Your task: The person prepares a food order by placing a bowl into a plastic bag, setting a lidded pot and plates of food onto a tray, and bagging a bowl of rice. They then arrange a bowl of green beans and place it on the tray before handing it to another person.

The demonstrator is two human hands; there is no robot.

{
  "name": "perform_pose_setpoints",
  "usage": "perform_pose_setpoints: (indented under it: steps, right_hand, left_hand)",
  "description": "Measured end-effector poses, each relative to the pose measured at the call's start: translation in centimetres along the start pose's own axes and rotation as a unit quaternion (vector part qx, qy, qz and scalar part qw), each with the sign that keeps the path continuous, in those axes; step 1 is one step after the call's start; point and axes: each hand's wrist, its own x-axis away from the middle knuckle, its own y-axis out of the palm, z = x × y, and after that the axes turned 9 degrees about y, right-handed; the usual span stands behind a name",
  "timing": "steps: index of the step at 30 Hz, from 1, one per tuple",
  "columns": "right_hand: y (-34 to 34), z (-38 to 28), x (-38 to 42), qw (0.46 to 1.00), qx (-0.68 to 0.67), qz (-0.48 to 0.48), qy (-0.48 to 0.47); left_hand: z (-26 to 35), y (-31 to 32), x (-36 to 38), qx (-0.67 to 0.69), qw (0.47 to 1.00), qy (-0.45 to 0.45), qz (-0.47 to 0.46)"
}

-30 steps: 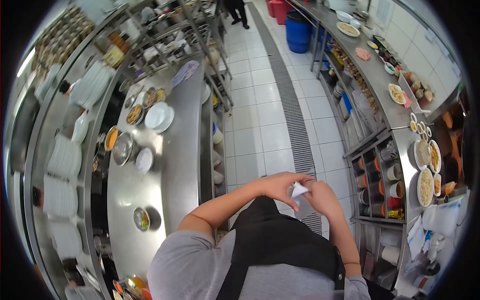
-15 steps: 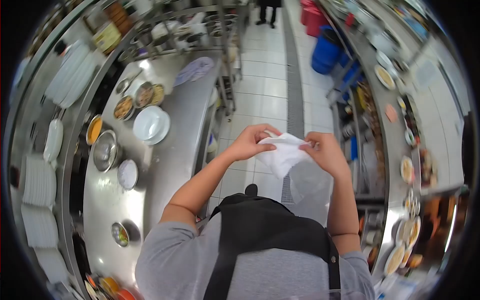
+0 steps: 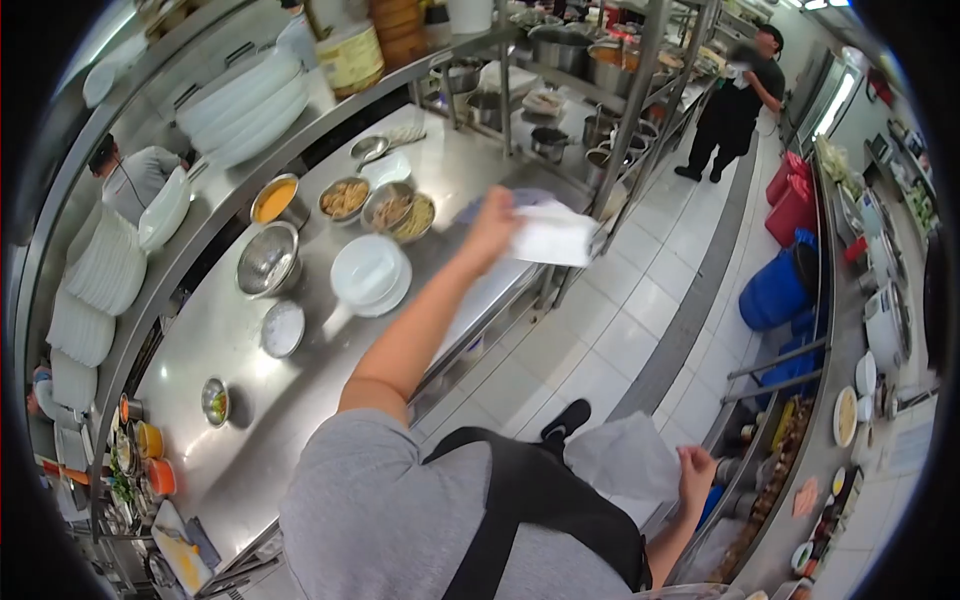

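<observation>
My left hand (image 3: 490, 235) is stretched forward over the steel counter's edge, closed on a folded white napkin (image 3: 555, 236). Behind the napkin and hand, a lilac cloth (image 3: 515, 198) lies partly hidden on the counter. Low on the right, my right hand (image 3: 696, 476) pinches the edge of a clear plastic bag (image 3: 622, 458), which hangs spread beside my apron. Nearest my left arm on the counter is a stack of white bowls (image 3: 370, 275). Metal bowls with food, one of them a bowl of shredded food (image 3: 412, 218), sit behind that stack.
The steel counter (image 3: 330, 375) runs along my left, with stacked white plates (image 3: 105, 260) on the shelf above. Ahead, a person (image 3: 735, 105) in dark clothes stands in the tiled aisle. Blue barrels (image 3: 775, 290) and a right-hand counter (image 3: 800, 440) with dishes line the other side.
My hands have moved apart: the left went forward and left with the napkin, the right down with the plastic bag. The view has turned left, bringing more of the person ahead into sight.
</observation>
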Motion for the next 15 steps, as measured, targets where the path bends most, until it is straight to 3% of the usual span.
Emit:
perform_pose_setpoints:
  steps: [2,3,5,7,8,10,12,14,15]
  right_hand:
    - [-1.6,2.3,-2.9,0.999,-0.014,0.012,0.028]
    - [-2.6,3.1,-4.4,0.999,-0.019,0.015,0.021]
    - [-4.5,3.6,-7.8,0.992,-0.025,0.022,0.118]
    - [-5.8,2.9,-11.8,0.993,-0.041,0.026,0.104]
    - [-6.3,2.7,-13.8,0.994,-0.051,0.033,0.093]
    - [-7.1,3.4,-18.6,0.995,-0.063,0.016,0.072]
    - [-7.4,2.6,-22.8,0.998,0.009,0.007,0.057]
    - [-7.0,0.0,-26.1,0.999,0.030,0.007,0.040]
    - [-6.5,-1.4,-27.7,0.998,0.055,0.011,0.030]
  left_hand:
    - [-3.0,-2.2,-4.7,-0.049,0.994,0.073,0.070]
    - [-2.9,-2.8,-6.5,-0.035,0.993,0.051,0.101]
    - [-1.5,-1.6,-9.2,-0.021,0.990,0.034,0.136]
    - [0.1,0.5,-10.8,0.043,0.977,-0.030,0.206]
    - [-0.2,1.5,-11.9,0.040,0.977,-0.024,0.207]
    - [-1.6,3.6,-14.2,0.165,0.961,-0.050,0.215]
    - [-2.1,4.4,-15.6,0.177,0.963,-0.044,0.197]
    - [0.2,5.2,-16.8,0.313,0.930,-0.017,0.193]
    - [3.6,5.8,-17.0,0.311,0.927,0.001,0.208]
